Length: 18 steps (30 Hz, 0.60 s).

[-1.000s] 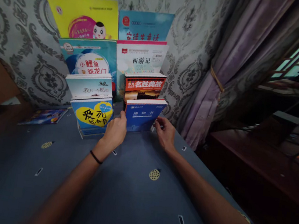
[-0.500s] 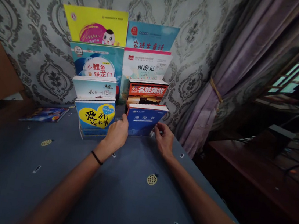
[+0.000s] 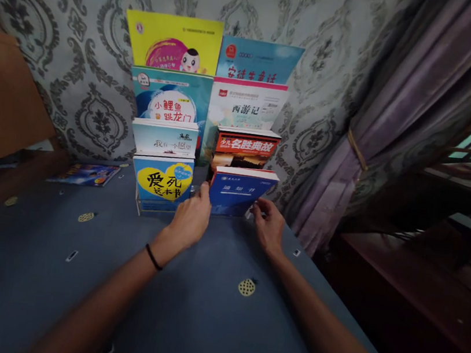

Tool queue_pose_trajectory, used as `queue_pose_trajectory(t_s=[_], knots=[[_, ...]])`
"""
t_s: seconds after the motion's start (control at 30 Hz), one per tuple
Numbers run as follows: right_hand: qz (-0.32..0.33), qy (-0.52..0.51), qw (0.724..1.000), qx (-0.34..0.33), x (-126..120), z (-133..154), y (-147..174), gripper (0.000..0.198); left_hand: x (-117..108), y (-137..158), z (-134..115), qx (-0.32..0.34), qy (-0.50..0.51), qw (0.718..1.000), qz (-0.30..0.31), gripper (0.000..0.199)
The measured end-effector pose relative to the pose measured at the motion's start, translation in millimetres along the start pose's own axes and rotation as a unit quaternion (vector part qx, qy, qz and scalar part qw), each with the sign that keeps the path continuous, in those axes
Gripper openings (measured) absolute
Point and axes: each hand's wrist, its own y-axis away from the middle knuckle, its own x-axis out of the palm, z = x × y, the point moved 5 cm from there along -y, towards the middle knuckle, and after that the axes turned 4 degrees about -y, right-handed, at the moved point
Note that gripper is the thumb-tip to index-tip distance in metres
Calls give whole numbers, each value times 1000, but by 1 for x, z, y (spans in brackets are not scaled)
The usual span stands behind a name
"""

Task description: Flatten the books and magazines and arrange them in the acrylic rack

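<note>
A blue book (image 3: 240, 192) with white lettering stands in the lowest front row on the right, leaning back. My left hand (image 3: 192, 217), wearing a black wristband, is closed at this book's left edge, thumb up; its other fingertips are hidden. At the book's lower right corner, my right hand (image 3: 268, 225) pinches a pale edge that looks like part of a clear book rack (image 3: 138, 205). Behind the blue book rise a red-and-black book (image 3: 246, 146), a white book (image 3: 248, 105) and a teal book (image 3: 261, 57). Left of my left hand is a blue book with a yellow heart (image 3: 161, 186).
More books stand in the left column: a pale one (image 3: 164, 138), a teal fish book (image 3: 171, 100) and a yellow one (image 3: 171, 39). A flat book (image 3: 84, 173) and a cardboard box (image 3: 4, 103) lie left. Patterned wallpaper backs the table; a curtain (image 3: 348, 151) hangs right.
The view has shifted, so the books and both hands appear slightly farther right. Both hands keep their places at the sides of the blue book.
</note>
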Motion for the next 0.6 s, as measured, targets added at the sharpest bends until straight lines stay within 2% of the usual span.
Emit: queue_pose_trajectory(t_s=[0.1, 0.17, 0.23, 0.3, 0.4, 0.5, 0.6], knots=[[3, -2, 1000, 18, 0, -2, 2, 51, 2, 24, 10, 38, 1, 999, -14, 49], [-6, 2, 999, 31, -1, -4, 4, 53, 7, 43, 27, 49, -19, 999, 6, 38], [-12, -4, 999, 47, -3, -5, 8, 53, 12, 64, 56, 44, -50, 997, 31, 27], [-24, -11, 996, 80, -7, -6, 14, 50, 14, 82, 96, 11, -88, 995, 51, 22], [-34, -17, 988, 151, -11, -5, 27, 37, 12, 98, 170, -88, -145, 983, 66, 22], [-16, -37, 976, 215, -9, 3, 41, 29, 3, 95, 237, -148, -169, 973, 50, 23], [4, -27, 971, 239, -6, 15, 51, 26, -4, 76, 286, -183, -182, 965, 39, 29]])
